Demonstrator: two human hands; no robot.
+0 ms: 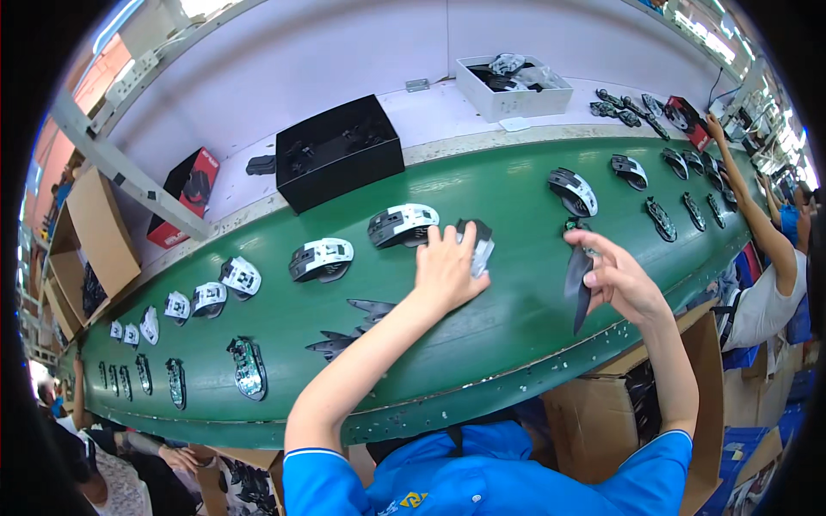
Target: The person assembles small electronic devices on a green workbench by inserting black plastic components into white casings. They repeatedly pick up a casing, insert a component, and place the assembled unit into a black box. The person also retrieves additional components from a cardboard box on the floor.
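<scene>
My left hand (449, 268) reaches over the belt, its fingers bent around a black and light-grey computer mouse (482, 249), which it partly hides. Just left of it lies a white and black computer mouse (403, 225). My right hand (621, 279) pinches a dark, curved plastic mouse part (576, 288) between thumb and fingers, its long end hanging down. By the fingertips of that hand shows a small green circuit piece (575, 225); whether it is joined to the part I cannot tell. Several loose dark shell parts (331, 344) lie beside my left forearm.
The green belt (301, 378) carries rows of mice and circuit boards (248, 368). Behind it stand a black box (340, 155) and a white box (514, 90) of parts. An open carton (594, 421) is below my right arm. At the far right, a co-worker's arm (761, 215) reaches over.
</scene>
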